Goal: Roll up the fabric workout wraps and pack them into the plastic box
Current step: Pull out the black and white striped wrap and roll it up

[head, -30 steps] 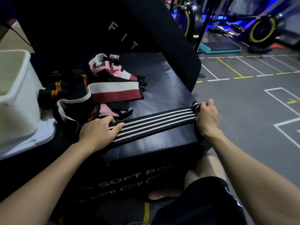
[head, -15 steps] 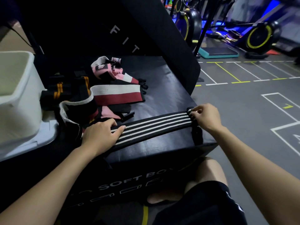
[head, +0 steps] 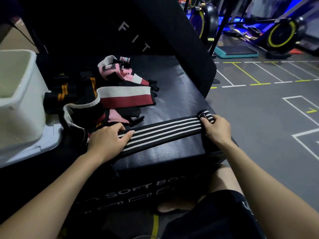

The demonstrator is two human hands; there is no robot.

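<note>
A black wrap with white stripes [head: 162,131] lies stretched across the front of a black soft box [head: 172,156]. My right hand [head: 216,129] pinches its right end, which is turned over into a small roll [head: 206,116]. My left hand [head: 108,140] rests flat on the wrap's left end, fingers straight. Behind lies a heap of other wraps: a white and dark red one [head: 126,96], a pink one [head: 114,68], and black ones with orange stripes [head: 76,90]. The white plastic box [head: 22,100] stands at the left on its lid [head: 34,144].
A black padded panel [head: 155,26] leans up behind the soft box. Grey gym floor [head: 267,118] with white and yellow lines spreads to the right. Exercise bikes [head: 283,33] and a teal step [head: 236,51] stand at the back. My knee [head: 222,178] sits below the box's front.
My right hand has moved slightly left along the striped wrap, and the wrap's right end is now folded over into a small roll. My left hand stays pressed on the left end.
</note>
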